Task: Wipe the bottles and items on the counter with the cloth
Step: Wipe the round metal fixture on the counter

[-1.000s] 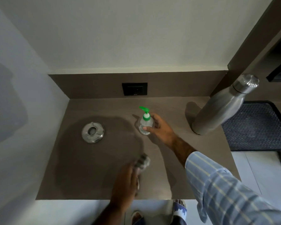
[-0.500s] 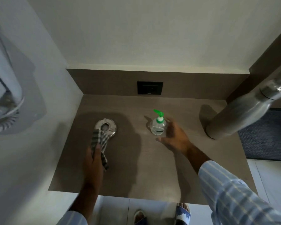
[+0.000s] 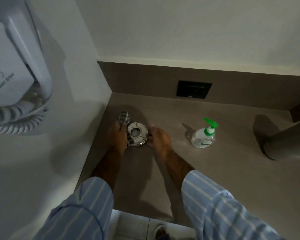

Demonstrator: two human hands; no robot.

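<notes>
A round metal ashtray (image 3: 138, 134) sits on the brown counter (image 3: 206, 170) near the left wall. My left hand (image 3: 117, 135) grips a grey checked cloth (image 3: 124, 118) and presses against the ashtray's left rim. At the ashtray's right rim, the fingers of my right hand (image 3: 158, 140) touch it. A clear pump bottle with a green top (image 3: 203, 135) stands alone to the right. The lower part of a steel bottle (image 3: 287, 144) shows at the right edge.
A white wall-mounted hair dryer (image 3: 16, 66) with a coiled cord hangs on the left wall. A black socket plate (image 3: 194, 89) sits in the backsplash. The counter's front edge is near my sleeves, with floor tiles below.
My right hand has left the pump bottle and moved left to the ashtray. My left hand with the cloth has come up against the ashtray's left side. The view has shifted left.
</notes>
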